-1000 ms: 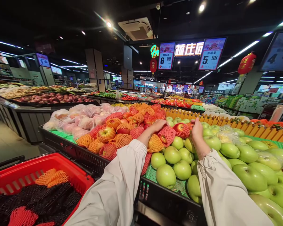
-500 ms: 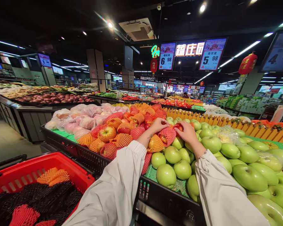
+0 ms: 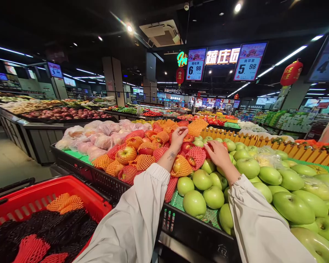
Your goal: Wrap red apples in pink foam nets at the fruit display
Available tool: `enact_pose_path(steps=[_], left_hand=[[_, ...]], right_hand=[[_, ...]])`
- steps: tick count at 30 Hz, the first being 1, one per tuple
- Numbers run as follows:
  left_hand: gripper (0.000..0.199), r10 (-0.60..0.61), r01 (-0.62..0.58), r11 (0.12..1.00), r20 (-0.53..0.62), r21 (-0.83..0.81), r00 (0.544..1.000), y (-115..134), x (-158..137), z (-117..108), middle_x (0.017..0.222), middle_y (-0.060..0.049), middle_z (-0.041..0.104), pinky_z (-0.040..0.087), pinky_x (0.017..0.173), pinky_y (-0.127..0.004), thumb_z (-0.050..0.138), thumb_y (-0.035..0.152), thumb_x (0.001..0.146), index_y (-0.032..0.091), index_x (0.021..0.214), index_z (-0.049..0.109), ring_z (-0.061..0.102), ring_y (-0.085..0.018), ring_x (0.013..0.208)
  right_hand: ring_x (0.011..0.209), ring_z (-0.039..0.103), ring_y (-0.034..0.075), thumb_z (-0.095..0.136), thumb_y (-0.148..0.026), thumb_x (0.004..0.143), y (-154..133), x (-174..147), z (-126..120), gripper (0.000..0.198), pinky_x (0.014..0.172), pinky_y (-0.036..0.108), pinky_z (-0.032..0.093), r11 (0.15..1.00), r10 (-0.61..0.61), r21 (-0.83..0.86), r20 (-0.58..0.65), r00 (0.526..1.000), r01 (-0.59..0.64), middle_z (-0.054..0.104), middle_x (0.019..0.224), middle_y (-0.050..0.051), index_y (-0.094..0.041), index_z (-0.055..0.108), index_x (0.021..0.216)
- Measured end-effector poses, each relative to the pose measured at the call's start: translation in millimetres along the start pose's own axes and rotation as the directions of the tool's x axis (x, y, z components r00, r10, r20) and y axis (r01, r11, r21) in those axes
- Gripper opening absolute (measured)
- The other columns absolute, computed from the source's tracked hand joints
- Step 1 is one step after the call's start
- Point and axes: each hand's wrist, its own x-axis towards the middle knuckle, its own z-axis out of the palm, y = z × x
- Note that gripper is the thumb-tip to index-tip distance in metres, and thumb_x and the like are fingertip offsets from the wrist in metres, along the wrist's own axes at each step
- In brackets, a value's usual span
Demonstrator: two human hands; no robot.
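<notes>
My left hand [image 3: 177, 138] is raised over the pile of red apples in foam nets [image 3: 142, 157]. Its fingertips pinch an orange foam net [image 3: 197, 127] that hangs just above the pile. My right hand [image 3: 218, 154] lies palm down at the seam between red and green fruit. It is closed over a red apple [image 3: 210, 145], which its fingers mostly hide. Green apples [image 3: 265, 175] fill the crate to the right of that hand. Both arms wear pale sleeves.
A red shopping basket [image 3: 79, 191] at the lower left holds loose orange, red and black foam nets. The black crate rim [image 3: 186, 226] runs in front of me. Bagged fruit [image 3: 98, 137] lies at the far left of the display. An orange divider [image 3: 290, 148] stands behind the green apples.
My left hand has risen from the netted apples and pulled an orange net up with it. My right hand came over from the green apples onto the red apple and stays there.
</notes>
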Motion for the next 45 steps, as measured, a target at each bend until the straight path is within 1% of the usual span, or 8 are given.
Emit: enact_pose_path(steps=[10, 15, 19, 28, 38, 40, 43, 45], left_hand=[[0.045, -0.103, 0.109, 0.994, 0.334, 0.002, 0.937, -4, -13, 9, 0.096, -0.003, 0.073, 0.057, 0.087, -0.031, 0.095, 0.039, 0.074, 0.017, 0.101, 0.067, 0.073, -0.016, 0.089], [0.039, -0.146, 0.134, 0.989, 0.348, 0.058, 0.926, -4, -14, 9, 0.080, 0.000, 0.072, 0.054, 0.073, -0.025, 0.094, 0.040, 0.078, 0.017, 0.094, 0.066, 0.073, -0.015, 0.075], [0.029, -0.060, 0.025, 0.995, 0.370, 0.101, 0.927, -2, -14, 10, 0.086, -0.002, 0.076, 0.057, 0.084, -0.028, 0.093, 0.033, 0.077, 0.015, 0.088, 0.073, 0.072, -0.016, 0.083], [0.018, 0.004, -0.108, 0.968, 0.418, 0.226, 0.908, -1, -13, 10, 0.083, -0.005, 0.077, 0.056, 0.091, -0.033, 0.087, 0.028, 0.078, 0.014, 0.077, 0.075, 0.070, -0.018, 0.082], [0.018, 0.035, -0.142, 0.961, 0.401, 0.239, 0.915, 15, -19, 11, 0.091, -0.004, 0.073, 0.056, 0.089, -0.030, 0.076, 0.030, 0.092, 0.016, 0.087, 0.067, 0.069, -0.017, 0.088], [0.016, 0.012, -0.161, 0.854, 0.291, 0.494, 0.957, 25, -15, -2, 0.098, -0.008, 0.077, 0.056, 0.095, -0.032, 0.067, 0.030, 0.100, 0.016, 0.092, 0.070, 0.073, -0.021, 0.097], [0.022, -0.131, 0.070, 0.402, -0.018, 0.913, 0.991, 40, -7, -30, 0.126, -0.015, 0.077, 0.053, 0.106, -0.039, 0.058, 0.028, 0.106, 0.016, 0.112, 0.075, 0.071, -0.030, 0.125], [0.027, -0.249, 0.242, 0.139, -0.202, 0.960, 0.947, 43, -1, -45, 0.141, -0.022, 0.071, 0.053, 0.109, -0.045, 0.061, 0.022, 0.104, 0.014, 0.125, 0.074, 0.066, -0.036, 0.136]], right_hand=[[0.123, 0.068, 0.040, 0.028, -0.063, 0.106, -4, -1, -4, 0.064, 0.107, 0.060, 0.051, 0.992, 0.045, 0.123, -0.120, 0.992, -0.030, 0.076, 0.129, 0.023, -0.017, 0.070, 0.124], [0.113, 0.071, 0.031, 0.048, -0.052, 0.105, -18, -2, -13, 0.038, 0.104, 0.051, 0.054, 0.960, -0.019, 0.245, -0.439, 0.898, 0.139, 0.080, 0.118, 0.014, -0.023, 0.072, 0.109], [0.093, 0.070, 0.028, 0.061, -0.041, 0.101, -32, -5, -15, 0.021, 0.088, 0.045, 0.054, 0.940, -0.142, 0.199, -0.515, 0.845, 0.279, 0.078, 0.095, 0.009, -0.025, 0.071, 0.092], [0.091, 0.072, 0.027, 0.051, -0.026, 0.096, -40, -7, -14, 0.019, 0.085, 0.042, 0.055, 0.891, -0.185, 0.307, -0.427, 0.885, 0.334, 0.080, 0.096, 0.008, -0.025, 0.070, 0.092], [0.057, 0.040, 0.019, 0.049, -0.039, 0.091, -39, -7, -14, 0.028, 0.063, 0.035, 0.027, 0.972, 0.065, 0.234, -0.141, 0.988, -0.030, 0.043, 0.057, -0.002, -0.028, 0.037, 0.068], [0.059, 0.039, 0.020, 0.047, -0.039, 0.093, -41, -7, -15, 0.028, 0.065, 0.035, 0.025, 0.967, 0.111, 0.248, -0.185, 0.976, -0.063, 0.040, 0.059, -0.003, -0.029, 0.035, 0.069], [0.062, 0.040, 0.020, 0.048, -0.033, 0.091, -42, -7, -17, 0.026, 0.066, 0.036, 0.025, 0.958, 0.208, 0.254, -0.289, 0.935, -0.134, 0.041, 0.063, -0.002, -0.029, 0.034, 0.070], [0.062, 0.038, 0.020, 0.049, -0.024, 0.084, -40, -7, -18, 0.025, 0.066, 0.036, 0.025, 0.948, 0.269, 0.259, -0.330, 0.905, -0.188, 0.040, 0.063, -0.002, -0.030, 0.030, 0.069]])
